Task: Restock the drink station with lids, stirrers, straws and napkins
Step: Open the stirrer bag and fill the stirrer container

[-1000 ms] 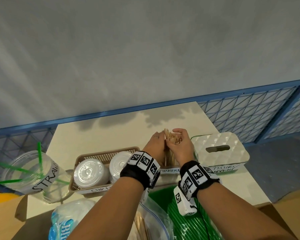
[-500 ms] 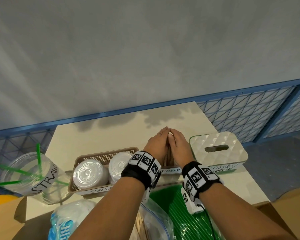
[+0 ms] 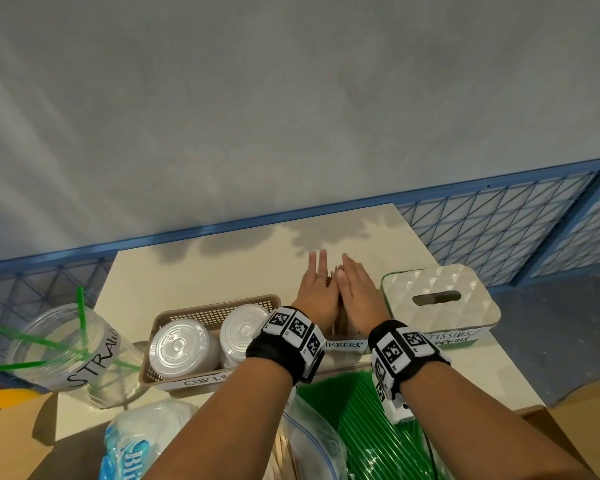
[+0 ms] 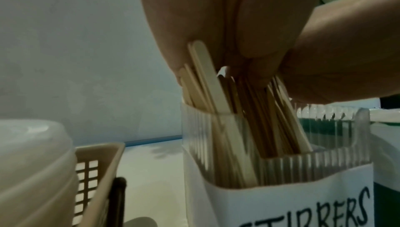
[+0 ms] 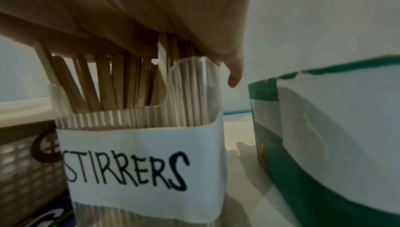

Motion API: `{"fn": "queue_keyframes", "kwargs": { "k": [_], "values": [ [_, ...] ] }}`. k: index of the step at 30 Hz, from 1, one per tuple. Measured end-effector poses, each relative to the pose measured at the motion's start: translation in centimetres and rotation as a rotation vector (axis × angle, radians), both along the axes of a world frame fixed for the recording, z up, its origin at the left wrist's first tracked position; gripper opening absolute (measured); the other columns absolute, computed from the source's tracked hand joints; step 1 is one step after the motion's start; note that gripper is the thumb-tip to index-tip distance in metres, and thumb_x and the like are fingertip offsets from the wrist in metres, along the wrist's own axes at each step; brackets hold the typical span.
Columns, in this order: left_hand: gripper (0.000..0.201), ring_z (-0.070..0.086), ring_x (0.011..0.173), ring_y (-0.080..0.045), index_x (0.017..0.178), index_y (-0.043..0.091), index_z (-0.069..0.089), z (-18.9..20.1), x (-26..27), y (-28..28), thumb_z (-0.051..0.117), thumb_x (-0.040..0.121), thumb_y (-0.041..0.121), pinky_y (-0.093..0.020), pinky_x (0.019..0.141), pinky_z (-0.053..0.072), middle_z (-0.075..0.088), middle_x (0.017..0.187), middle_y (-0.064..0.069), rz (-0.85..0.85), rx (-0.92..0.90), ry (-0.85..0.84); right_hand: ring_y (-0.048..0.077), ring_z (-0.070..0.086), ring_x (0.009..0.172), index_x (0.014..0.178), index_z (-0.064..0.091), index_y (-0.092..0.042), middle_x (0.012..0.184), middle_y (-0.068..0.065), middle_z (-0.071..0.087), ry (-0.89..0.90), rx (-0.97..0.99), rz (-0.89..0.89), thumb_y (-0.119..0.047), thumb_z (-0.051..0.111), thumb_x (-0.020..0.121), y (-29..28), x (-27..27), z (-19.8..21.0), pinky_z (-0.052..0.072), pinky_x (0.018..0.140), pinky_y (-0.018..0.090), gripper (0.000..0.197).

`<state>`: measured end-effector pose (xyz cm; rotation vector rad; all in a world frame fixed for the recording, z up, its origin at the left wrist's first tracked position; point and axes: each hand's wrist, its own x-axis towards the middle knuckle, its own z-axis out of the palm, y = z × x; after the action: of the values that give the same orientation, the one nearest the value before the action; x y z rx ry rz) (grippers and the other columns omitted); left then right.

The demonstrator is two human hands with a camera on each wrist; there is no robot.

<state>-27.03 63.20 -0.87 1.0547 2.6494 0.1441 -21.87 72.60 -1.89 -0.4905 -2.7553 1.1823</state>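
Standing pale wooden stirrers in ribbed clear holder, flat relaxed hands pressing tops

You are standing at a cream table. At about 9 o'clock on it, a clear cup marked for straws is standing with green straws leaning inside. Toward 6 o'clock, a beige basket is sitting with two stacks of cup lids. Just beside it, a ribbed clear holder labelled STIRRERS is carrying wooden stirrers. At 3 o'clock, a white tissue box is resting.
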Motion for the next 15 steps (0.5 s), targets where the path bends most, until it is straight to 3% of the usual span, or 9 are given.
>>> {"fn": "queue_keyframes", "kwargs": {
  "k": [3,8,12,15],
  "values": [
    [0.063,-0.018,0.144,-0.025,0.149,0.011,-0.005,1.2,0.5,-0.1,0.034,0.100,0.020,-0.041,0.119,-0.002,-0.019,0.156,-0.006,0.011,0.014,-0.089,0.015,0.015,0.145,0.150,0.012,-0.022,0.157,-0.002,0.015,-0.014,0.014,-0.009,-0.039,0.019,0.101,0.0,-0.1,-0.1,0.018,0.117,0.043,0.052],
    [0.057,-0.010,0.146,-0.021,0.150,0.015,0.000,2.5,0.6,-0.5,0.028,0.101,0.021,-0.039,0.118,0.001,-0.009,0.159,-0.001,-0.004,0.001,-0.097,0.016,0.027,0.140,0.148,0.017,-0.030,0.158,-0.007,0.001,0.030,-0.028,-0.016,-0.044,0.026,0.099,-0.1,0.4,0.5,0.023,0.114,0.047,0.052],
    [0.054,-0.003,0.147,-0.017,0.150,0.015,0.010,3.7,0.8,-1.4,0.030,0.100,0.017,-0.040,0.118,0.001,0.004,0.159,0.001,-0.002,0.086,-0.022,0.014,0.024,0.141,0.147,0.024,-0.027,0.158,-0.003,0.010,0.107,-0.086,-0.068,-0.046,0.038,0.095,-0.2,1.4,2.0,0.021,0.113,0.038,0.057],
    [0.049,0.006,0.147,-0.018,0.148,0.014,0.022,5.2,1.3,-2.0,0.031,0.100,0.017,-0.038,0.118,0.006,0.013,0.158,-0.003,0.038,0.168,-0.019,0.015,0.026,0.140,0.145,0.028,-0.024,0.157,-0.001,0.013,0.139,-0.076,-0.107,-0.045,0.042,0.094,-0.5,2.1,3.4,0.021,0.113,0.039,0.056]
  ]
}}
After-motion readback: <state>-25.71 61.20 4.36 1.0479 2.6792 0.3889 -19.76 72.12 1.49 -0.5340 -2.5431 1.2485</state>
